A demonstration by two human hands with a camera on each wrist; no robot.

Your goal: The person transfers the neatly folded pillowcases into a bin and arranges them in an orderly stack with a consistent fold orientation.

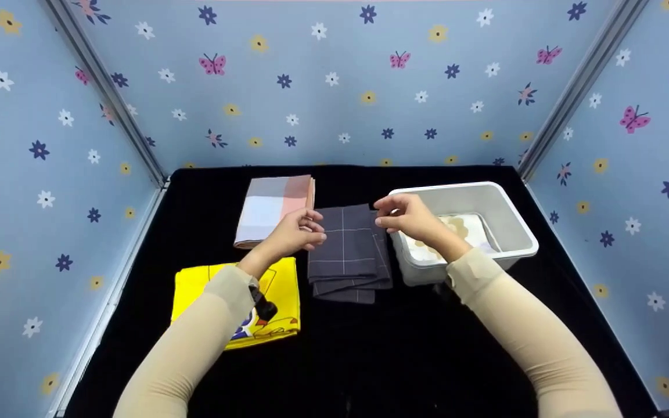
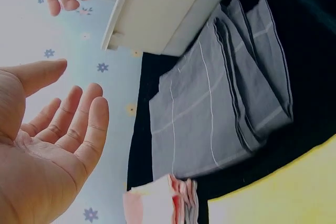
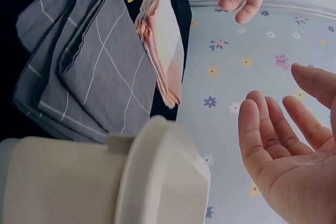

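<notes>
My left hand (image 1: 295, 230) hovers between a folded pink, white and grey cloth (image 1: 273, 203) and a folded dark grey cloth (image 1: 343, 244) with thin white lines. Its fingers are loosely bent with nothing in them, as the left wrist view also shows. Over the left rim of a white plastic bin (image 1: 520, 235) is my right hand (image 1: 410, 217), likewise holding nothing, fingers relaxed. Inside the bin lies a white cloth with tan flower shapes (image 1: 456, 229). The grey cloth is stacked in uneven layers beside the bin.
A folded yellow cloth (image 1: 195, 281) with a printed figure lies at the front left, partly under my left forearm. Black fabric (image 1: 369, 354) covers the table. Light blue walls (image 1: 334, 87) with flowers and butterflies enclose the back and sides.
</notes>
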